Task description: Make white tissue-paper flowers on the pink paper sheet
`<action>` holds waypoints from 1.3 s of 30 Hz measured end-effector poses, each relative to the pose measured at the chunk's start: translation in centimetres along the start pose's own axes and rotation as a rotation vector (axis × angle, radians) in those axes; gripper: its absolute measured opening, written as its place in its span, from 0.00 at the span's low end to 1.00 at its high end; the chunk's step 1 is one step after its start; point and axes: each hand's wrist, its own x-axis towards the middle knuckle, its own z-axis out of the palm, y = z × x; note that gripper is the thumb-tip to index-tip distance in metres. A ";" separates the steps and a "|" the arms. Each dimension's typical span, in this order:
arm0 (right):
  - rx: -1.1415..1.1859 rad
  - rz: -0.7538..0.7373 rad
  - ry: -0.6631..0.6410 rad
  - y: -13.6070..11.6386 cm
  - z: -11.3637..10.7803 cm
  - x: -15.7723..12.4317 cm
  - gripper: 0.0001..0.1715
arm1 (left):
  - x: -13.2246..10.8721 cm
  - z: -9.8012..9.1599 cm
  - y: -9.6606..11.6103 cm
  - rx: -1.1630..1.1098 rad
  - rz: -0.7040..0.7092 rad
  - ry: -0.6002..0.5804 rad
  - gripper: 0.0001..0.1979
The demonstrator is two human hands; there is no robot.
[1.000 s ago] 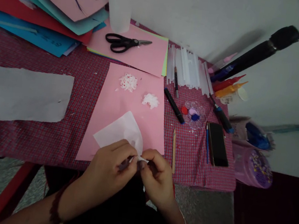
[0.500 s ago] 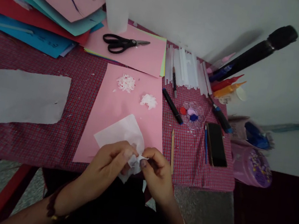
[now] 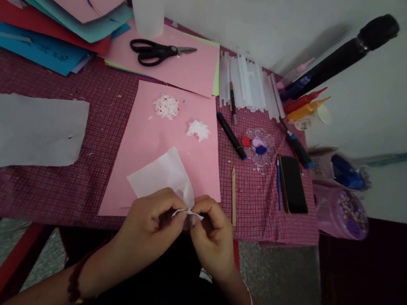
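A sheet of thin white paper (image 3: 165, 172) is pinched between both hands near the table's front edge. My left hand (image 3: 155, 221) grips its near part between thumb and fingers. Close beside it, my right hand (image 3: 213, 234) pinches a small twisted end of the same paper. The sheet's far corner spreads over a pink sheet (image 3: 146, 135). Two small heaps lie on that pink sheet: white paper bits with red specks (image 3: 166, 106) and plain white bits (image 3: 198, 130). A wooden stick (image 3: 233, 196) lies right of my right hand.
Black scissors (image 3: 154, 52) rest on stacked coloured paper. To the right are a black marker (image 3: 231, 135), a paint palette (image 3: 259, 147), a phone (image 3: 292, 185), a craft knife (image 3: 297, 147) and white glue sticks (image 3: 248, 83). A grey-white sheet (image 3: 22, 133) lies left.
Both hands have drawn the near part of the white paper tighter; its crumpled lower portion no longer hangs visibly below my fingers. The view has shifted slightly.
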 end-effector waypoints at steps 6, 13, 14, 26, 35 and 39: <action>0.133 0.035 0.035 0.2 0.4 -0.4 0.04 | -0.6 0.8 -0.6 -0.412 -0.283 -0.061 0.09; 0.238 0.062 0.071 0.8 1.1 -1.6 0.03 | -2.5 1.8 -1.7 -0.549 -0.319 -0.001 0.09; 0.253 0.072 0.070 1.0 1.1 -1.8 0.04 | -2.7 1.7 -1.6 -0.539 -0.289 -0.015 0.11; 0.285 -0.004 0.008 -0.5 2.1 -3.8 0.02 | -5.3 0.9 -0.2 -0.174 -0.008 0.176 0.06; 0.649 0.172 0.010 0.2 3.1 -5.8 0.09 | -8.5 1.1 -2.5 0.300 0.555 0.314 0.09; 0.639 0.120 -0.024 0.1 3.0 -6.8 0.07 | -9.4 1.3 -2.6 0.359 0.633 0.321 0.10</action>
